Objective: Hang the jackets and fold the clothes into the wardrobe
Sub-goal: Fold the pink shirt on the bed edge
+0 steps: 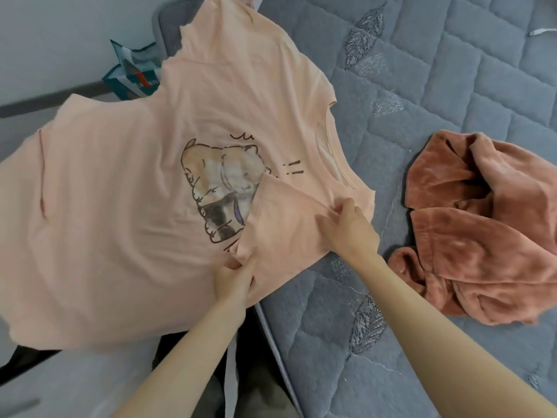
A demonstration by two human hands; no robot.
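On the mattress (422,86), a folded sleeve of the peach shirt (120,191) is pinched by the left hand (233,280) and the right hand (349,230); a rust jacket (488,224) lies nearby.

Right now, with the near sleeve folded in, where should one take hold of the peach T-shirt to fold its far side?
Probably at the far sleeve, pinched at its edge, reaching over from the near side. The peach T-shirt lies spread out, print up, with its collar to the right. That sleeve therefore mirrors the near sleeve, which the left hand and right hand pinch.
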